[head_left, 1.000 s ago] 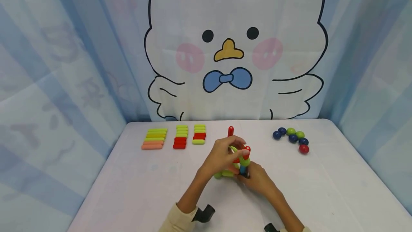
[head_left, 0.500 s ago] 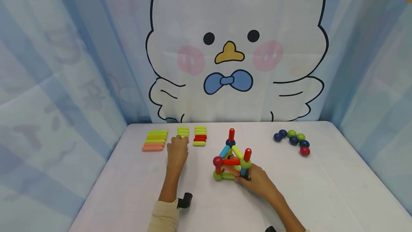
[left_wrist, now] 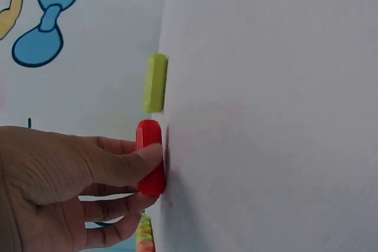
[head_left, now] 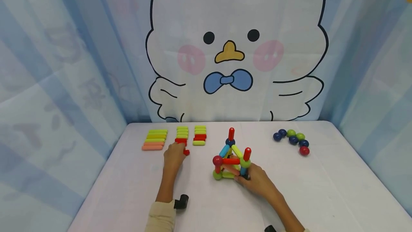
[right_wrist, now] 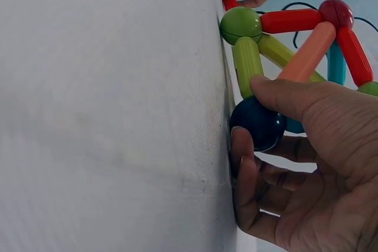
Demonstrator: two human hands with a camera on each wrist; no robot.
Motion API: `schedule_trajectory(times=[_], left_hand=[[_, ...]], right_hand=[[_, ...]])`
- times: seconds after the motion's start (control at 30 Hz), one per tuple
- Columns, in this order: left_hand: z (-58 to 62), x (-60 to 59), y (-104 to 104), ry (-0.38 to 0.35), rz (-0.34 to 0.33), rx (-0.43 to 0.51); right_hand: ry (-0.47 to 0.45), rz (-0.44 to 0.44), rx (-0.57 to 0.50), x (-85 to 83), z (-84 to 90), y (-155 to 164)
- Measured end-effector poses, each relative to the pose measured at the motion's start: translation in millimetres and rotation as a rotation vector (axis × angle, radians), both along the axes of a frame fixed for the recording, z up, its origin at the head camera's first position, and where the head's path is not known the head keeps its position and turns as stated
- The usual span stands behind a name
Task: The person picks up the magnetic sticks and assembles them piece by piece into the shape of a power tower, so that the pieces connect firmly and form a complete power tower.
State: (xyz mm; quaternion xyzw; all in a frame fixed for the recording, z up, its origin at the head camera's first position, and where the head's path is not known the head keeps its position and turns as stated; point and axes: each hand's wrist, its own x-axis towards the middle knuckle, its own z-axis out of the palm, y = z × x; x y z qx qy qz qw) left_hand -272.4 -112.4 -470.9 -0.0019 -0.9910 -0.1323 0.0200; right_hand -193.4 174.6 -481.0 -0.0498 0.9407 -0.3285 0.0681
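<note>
On the white table (head_left: 128,189), far left, rows of yellow-green, orange and red sticks (head_left: 155,139) lie side by side near the duck backdrop (head_left: 231,46). Just right of them, your left hand (head_left: 174,155) pinches a short red stick (head_left: 185,151) between thumb and curled fingers, at the near end of the middle row; the left wrist view shows the thumb pressed on that stick (left_wrist: 150,157) against the table surface, with a yellow-green stick (left_wrist: 156,82) lying just beyond it.

At the centre stands the stick-and-ball frame (head_left: 231,158), built of red, blue, orange and yellow-green sticks joined by balls, with two red sticks pointing up. Your right hand (head_left: 257,182) grips its near right corner: in the right wrist view the fingers (right_wrist: 307,101) curl round a dark blue ball (right_wrist: 258,123) resting on the table, the thumb laid across a yellow-green stick above it.

Far right, a curved line of loose balls (head_left: 292,139), blue, green and one red, lies well apart from both hands.
</note>
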Motion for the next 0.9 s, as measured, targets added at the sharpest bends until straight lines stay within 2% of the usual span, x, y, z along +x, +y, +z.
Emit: schedule_trajectory(times=[0.13, 0.27, 0.4, 0.5, 0.6, 0.7, 0.9], left_hand=[[9.7, 6.7, 8, -0.049, -0.108, 0.326], [25.5, 15.3, 18, -0.050, -0.277, 0.640], [45.4, 26.2, 28, -0.033, -0.434, 0.826], [57.3, 34.0, 32, -0.032, -0.517, 0.872], [63.3, 38.7, 36, -0.034, -0.564, 0.858], [63.6, 39.2, 38, -0.046, -0.585, 0.832], [56.9, 36.2, 37, -0.071, -0.598, 0.804]], right_hand=[[-0.002, -0.007, 0.002, -0.3, -0.4, 1], [-0.001, -0.009, -0.002, -0.4, -0.8, 0], [-0.001, -0.009, -0.003, -0.1, -1.2, 0], [-0.002, -0.010, -0.004, 0.5, -1.3, 1], [-0.002, -0.011, -0.006, 0.7, -1.3, 2], [-0.006, -0.010, -0.009, 0.0, -1.7, 2], [-0.033, 0.018, -0.020, -2.5, -2.8, 4]])
